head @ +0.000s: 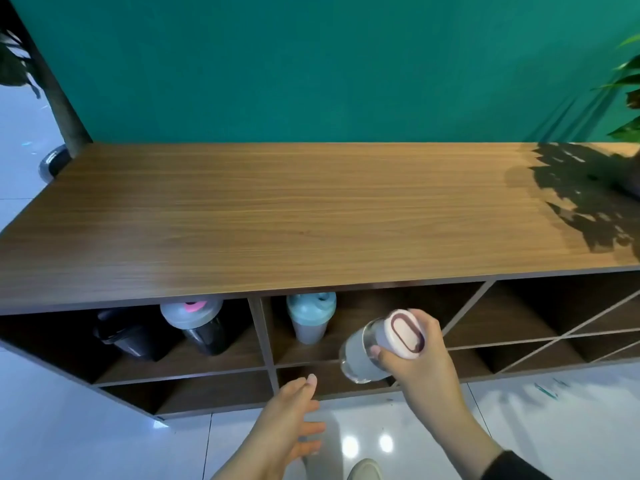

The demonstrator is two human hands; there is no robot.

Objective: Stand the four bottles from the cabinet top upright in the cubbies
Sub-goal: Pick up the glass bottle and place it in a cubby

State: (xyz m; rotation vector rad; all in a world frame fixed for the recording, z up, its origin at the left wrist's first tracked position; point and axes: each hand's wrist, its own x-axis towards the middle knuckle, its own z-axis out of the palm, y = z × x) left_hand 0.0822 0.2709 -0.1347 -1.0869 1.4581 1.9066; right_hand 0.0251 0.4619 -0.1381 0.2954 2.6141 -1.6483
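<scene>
My right hand [420,358] grips a frosted clear bottle with a pale pink lid [367,351], tilted, in front of the middle upper cubby [363,306]. In that cubby a frosted bottle with a light blue lid [310,315] stands upright at the left. The left upper cubby [239,362] holds a dark bottle with a grey lid and pink cap [194,318] and an all-black bottle [130,336]. My left hand [294,420] hovers open and empty below, near the lower cubbies. The wooden cabinet top [311,209] carries no bottles.
A teal wall rises behind the cabinet. Diagonal dividers cross the cubbies at the right [554,337]. Plant leaves [627,84] hang over the right end and cast a shadow on the top. A glossy white tiled floor [554,427] lies below, with my shoe tip [363,470].
</scene>
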